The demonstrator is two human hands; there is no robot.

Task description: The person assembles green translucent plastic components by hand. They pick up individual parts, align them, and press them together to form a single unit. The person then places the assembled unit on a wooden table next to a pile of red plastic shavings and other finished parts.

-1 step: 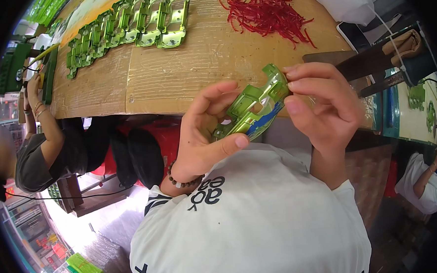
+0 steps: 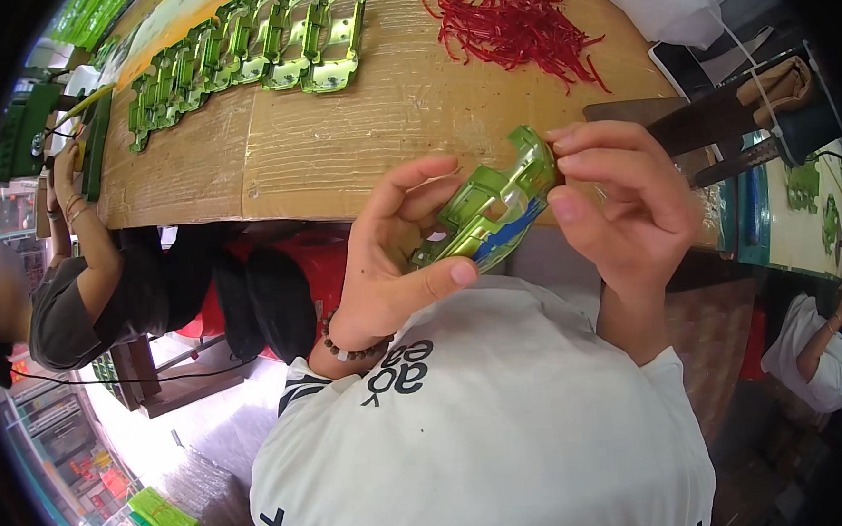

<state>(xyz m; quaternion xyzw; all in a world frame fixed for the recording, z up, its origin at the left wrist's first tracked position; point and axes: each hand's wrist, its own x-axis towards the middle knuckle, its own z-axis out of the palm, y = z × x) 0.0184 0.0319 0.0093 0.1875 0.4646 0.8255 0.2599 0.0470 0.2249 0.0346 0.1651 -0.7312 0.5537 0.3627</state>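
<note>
A: Where is the green shell (image 2: 481, 224)?
B: At the clock's centre, off the table, in the left hand (image 2: 382, 236), which is cupped around it: thumb along the lower edge, fingers curled at ten o'clock, some tips hidden behind it.
A: And the right hand (image 2: 641, 194)?
B: Half curled at the shell's two o'clock end, thumb and fingertips against or just beside the rim. Whether they pinch it, I can't tell. One blue patch (image 2: 513, 230) shows underneath, partly covered.
A: Further out?
B: One bead bracelet (image 2: 354, 350) at half past seven. At twelve, one heap of red strips (image 2: 519, 34), too tangled to count. At ten, one row of green shells (image 2: 248, 48), overlapping, so no sure count; the top is cut off.
A: Anyone else?
B: Two people: one in a dark shirt (image 2: 67, 324) at nine, one in white (image 2: 807, 362) at four, both blurred near the rim.
</note>
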